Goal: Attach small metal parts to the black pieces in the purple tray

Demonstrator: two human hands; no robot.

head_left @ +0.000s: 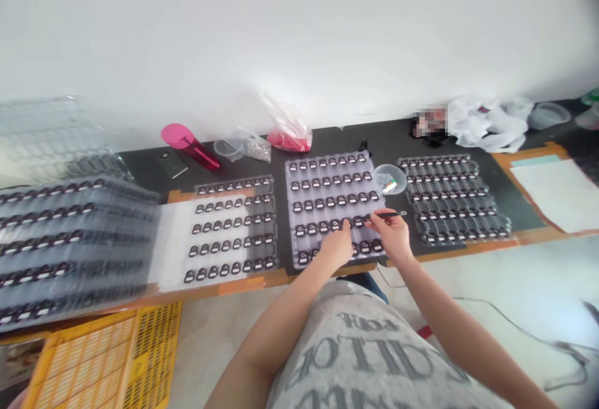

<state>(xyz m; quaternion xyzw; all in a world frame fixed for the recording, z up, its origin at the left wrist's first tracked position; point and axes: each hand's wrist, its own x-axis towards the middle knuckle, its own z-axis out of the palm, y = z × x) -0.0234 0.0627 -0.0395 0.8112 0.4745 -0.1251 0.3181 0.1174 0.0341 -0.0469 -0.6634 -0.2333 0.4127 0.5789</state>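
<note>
A clear plastic tray (289, 209) in front of me holds rows of small black parts (330, 202) with white marks. My left hand (337, 248) rests over its lower rows, fingers bent and closed, index fingertip at a part in the fourth row. Whatever its other fingers grip is hidden. Just to the right, my right hand (392, 234) is closed in a pinch on a thin black pen-like tool (389, 214) with a shiny rear end. The tool lies nearly level, its front end by the parts near the tray's right side. A round clear lid or dish (397, 179) sits beyond that hand.
More filled trays stand left (275, 221) and right (482, 200), with a tall tray stack (116, 240) far left. Behind are a pink bottle (191, 143), a phone (172, 164), a bag of red pieces (292, 139) and white plastic bags (491, 125). A yellow crate (154, 353) stands below.
</note>
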